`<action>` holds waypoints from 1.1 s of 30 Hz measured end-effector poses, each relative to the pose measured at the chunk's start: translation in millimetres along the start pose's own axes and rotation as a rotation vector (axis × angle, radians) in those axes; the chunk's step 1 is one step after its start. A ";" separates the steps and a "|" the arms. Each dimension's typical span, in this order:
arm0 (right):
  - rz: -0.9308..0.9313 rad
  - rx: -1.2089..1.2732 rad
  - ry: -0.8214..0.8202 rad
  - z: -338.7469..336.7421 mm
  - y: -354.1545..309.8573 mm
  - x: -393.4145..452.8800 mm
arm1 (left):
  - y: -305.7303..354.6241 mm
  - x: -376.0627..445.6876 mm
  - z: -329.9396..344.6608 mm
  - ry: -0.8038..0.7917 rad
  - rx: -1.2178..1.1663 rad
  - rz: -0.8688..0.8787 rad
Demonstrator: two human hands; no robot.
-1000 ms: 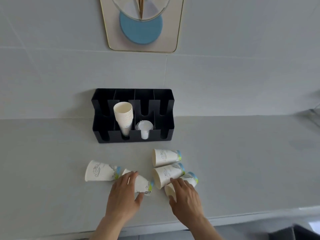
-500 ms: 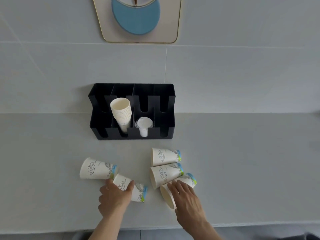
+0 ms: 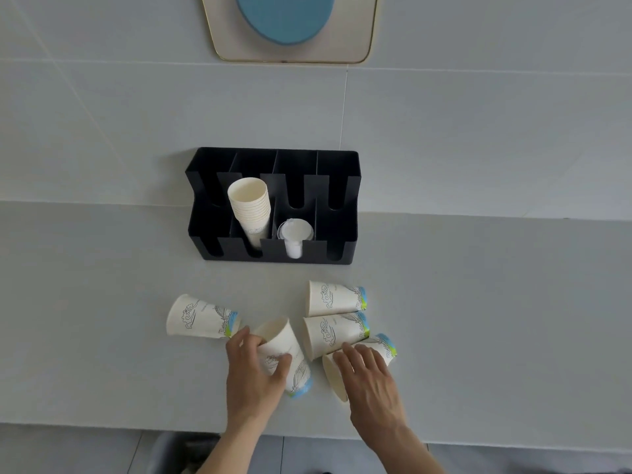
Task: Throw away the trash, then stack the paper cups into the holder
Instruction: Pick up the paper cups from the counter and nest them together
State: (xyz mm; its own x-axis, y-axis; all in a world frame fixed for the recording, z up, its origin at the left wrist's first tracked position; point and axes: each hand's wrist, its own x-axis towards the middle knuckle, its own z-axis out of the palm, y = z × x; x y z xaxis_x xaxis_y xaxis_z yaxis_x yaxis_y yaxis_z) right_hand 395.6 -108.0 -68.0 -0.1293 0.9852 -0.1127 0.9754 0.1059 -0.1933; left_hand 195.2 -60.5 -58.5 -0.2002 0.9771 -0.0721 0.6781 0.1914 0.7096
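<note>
Several white paper cups with blue-green bases lie on their sides on the grey counter. My left hand (image 3: 253, 374) grips one cup (image 3: 278, 340) and tilts its mouth up and away from me. My right hand (image 3: 369, 378) rests over the nearest cup on the right (image 3: 383, 347), fingers spread across it without a clear grip. Two more cups (image 3: 337, 299) (image 3: 333, 331) lie just beyond it, and another cup (image 3: 200, 316) lies to the left. The black holder (image 3: 342, 186) stands against the wall with a cup stack (image 3: 249, 206) in one slot.
A stack of clear lids (image 3: 294, 234) fills the holder slot to the right of the cup stack. The counter's front edge (image 3: 102, 426) runs just below my wrists. A dark bin rim (image 3: 171, 449) shows on the floor below. A framed plaque (image 3: 290, 56) hangs on the wall.
My left hand has closed around its cup and turned it from lying flat to mouth-up. My right hand has stayed over the nearest right cup. The view tilted down and closer.
</note>
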 end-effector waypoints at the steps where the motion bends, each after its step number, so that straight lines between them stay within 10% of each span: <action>1: -0.002 -0.009 0.005 1.0 0.2 0.5 | 1.8 -1.6 -0.4 0.007 0.003 0.043; 20: 0.122 0.079 0.223 -5.2 -17.1 -8.7 | -24.1 -0.9 -31.5 -0.103 0.050 0.246; 33: 0.241 0.809 0.593 -112.0 -90.0 17.7 | -34.8 12.3 -34.4 -0.284 -0.096 0.301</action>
State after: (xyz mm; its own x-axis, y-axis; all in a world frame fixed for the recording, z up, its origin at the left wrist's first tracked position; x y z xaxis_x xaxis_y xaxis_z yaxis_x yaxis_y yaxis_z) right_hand 325.5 -85.0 56.6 0.3765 0.8995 0.2215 0.5237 -0.0094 -0.8519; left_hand 144.8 -58.4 -59.9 0.2086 0.9775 -0.0327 0.6053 -0.1028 0.7893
